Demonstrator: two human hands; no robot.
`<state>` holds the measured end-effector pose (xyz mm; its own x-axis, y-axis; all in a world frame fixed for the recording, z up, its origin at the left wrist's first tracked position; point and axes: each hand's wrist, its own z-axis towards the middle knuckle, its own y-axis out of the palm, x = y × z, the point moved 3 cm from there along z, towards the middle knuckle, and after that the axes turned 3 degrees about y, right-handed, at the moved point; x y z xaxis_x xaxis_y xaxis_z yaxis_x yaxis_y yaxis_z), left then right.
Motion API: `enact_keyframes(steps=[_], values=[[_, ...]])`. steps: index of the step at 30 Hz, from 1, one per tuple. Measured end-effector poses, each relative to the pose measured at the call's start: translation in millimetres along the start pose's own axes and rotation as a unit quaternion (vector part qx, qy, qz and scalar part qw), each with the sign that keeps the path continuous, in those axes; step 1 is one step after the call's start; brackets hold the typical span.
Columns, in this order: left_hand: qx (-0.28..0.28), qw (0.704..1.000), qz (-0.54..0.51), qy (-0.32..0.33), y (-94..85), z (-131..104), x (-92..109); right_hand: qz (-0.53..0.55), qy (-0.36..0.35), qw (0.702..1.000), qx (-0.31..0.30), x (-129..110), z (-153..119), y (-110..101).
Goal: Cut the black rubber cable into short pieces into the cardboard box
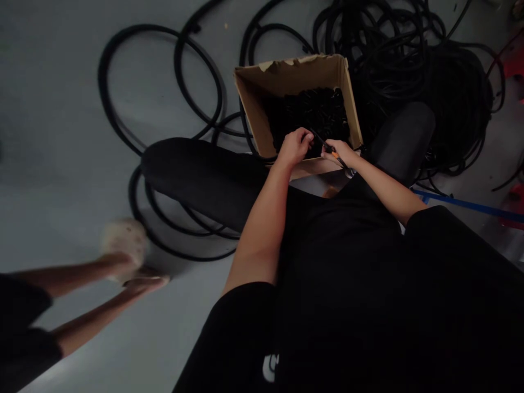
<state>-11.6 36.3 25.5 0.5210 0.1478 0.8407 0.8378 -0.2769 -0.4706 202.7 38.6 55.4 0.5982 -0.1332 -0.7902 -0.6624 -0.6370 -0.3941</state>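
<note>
The right fingers curl around an orange-marked tool, pointing toward the left fingers, bent nearly closed (their hold I cannot tell), with the cardboard box below both.

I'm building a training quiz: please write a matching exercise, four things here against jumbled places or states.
1. cardboard box
2. orange-marked tool
3. black pieces
4. blue strip

A. inside the box
B. reaching the picture's right edge
C. brown and open-topped
D. held in the right hand

Pairs: 1-C; 2-D; 3-A; 4-B
</note>
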Motion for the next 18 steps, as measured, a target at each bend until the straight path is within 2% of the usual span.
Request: enact_keyframes(steps=[4,6,10,12,18], values=[[-0.038,0.999,-0.009,0.004,5.3,-1.6,3.6,0.031,0.013,0.999,-0.029,-1.8,-2.8,2.3],[-0.05,0.999,-0.009,-0.009,6.6,-3.4,7.6,0.03,0.013,0.999,-0.02,-5.3,-1.9,1.1],[-0.026,0.999,-0.023,0.005,3.1,-5.5,16.8,0.012,0.015,1.0,0.022,-10.5,-0.5,-2.3],[-0.015,1.0,-0.023,0.013,0.2,-6.0,20.3,0.017,0.021,0.999,0.024,-8.1,-0.8,-1.3],[0.014,1.0,-0.008,0.013,-6.1,-5.7,25.2,0.121,0.032,0.992,0.013,14.6,7.6,9.6]])
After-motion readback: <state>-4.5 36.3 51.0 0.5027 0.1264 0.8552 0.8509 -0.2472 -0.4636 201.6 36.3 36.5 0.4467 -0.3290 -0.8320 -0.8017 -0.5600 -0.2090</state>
